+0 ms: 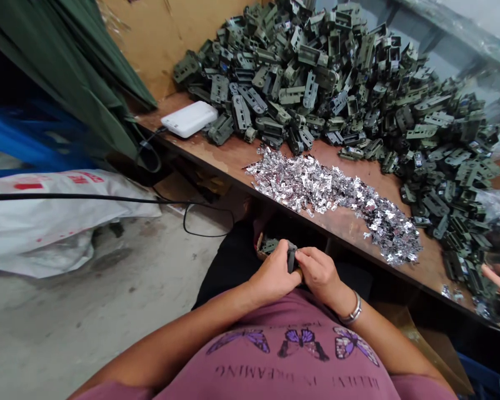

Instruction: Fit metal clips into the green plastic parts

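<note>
Gripping dark part (291, 259) before purple shirt (291, 308): left hand (275, 273). Right hand (321, 273) fingertips pinched at part; whether grasping anything, cannot tell. Advisable: brace squarely, apply force evenly.

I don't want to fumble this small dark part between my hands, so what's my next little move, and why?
I'd steady the dark part in your left hand and turn it slightly into view. Your right hand has its fingertips right at it, and your fingers hide much of it, so its seating can't be judged.
</note>
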Motion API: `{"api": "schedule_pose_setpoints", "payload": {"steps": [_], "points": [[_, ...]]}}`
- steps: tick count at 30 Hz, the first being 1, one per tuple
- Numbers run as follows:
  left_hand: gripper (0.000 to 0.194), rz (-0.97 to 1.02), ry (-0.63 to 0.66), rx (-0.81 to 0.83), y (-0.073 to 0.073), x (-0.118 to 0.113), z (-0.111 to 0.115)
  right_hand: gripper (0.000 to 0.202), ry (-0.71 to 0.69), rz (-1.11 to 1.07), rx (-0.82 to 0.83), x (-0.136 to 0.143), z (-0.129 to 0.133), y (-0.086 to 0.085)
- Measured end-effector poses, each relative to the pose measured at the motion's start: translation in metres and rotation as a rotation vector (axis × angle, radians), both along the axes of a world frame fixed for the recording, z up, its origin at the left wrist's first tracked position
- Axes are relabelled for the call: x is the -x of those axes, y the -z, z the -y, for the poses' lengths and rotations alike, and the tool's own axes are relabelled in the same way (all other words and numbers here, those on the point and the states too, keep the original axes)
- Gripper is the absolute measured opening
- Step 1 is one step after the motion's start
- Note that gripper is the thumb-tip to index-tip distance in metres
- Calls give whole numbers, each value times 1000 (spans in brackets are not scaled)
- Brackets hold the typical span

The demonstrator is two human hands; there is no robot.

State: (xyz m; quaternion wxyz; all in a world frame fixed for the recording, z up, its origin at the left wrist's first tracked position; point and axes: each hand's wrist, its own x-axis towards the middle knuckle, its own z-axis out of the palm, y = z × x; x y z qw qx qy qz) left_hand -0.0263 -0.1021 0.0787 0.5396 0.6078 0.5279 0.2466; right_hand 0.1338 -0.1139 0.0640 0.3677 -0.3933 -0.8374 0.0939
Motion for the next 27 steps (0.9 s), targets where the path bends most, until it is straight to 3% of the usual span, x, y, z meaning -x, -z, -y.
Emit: {"api": "schedule_pose_setpoints", "payload": {"steps": [6,11,14,22,24,27], "points": [[31,347,57,186,2,2,-2,21,-22,-188,142,-4,0,-17],[34,628,26,391,1,3,3,12,39,-293,291,-2,0,-28],[33,542,42,318,1,3,3,11,66,-292,277,0,2,-27],[29,23,115,-11,0,3,8,23,67,-24,28,3,15,-3],[29,-24,128,-40,-2,3,10,23,41,-39,59,1,13,-5],[35,-5,142,-67,-7,6,8,18,-32,-181,242,-7,10,-15]]}}
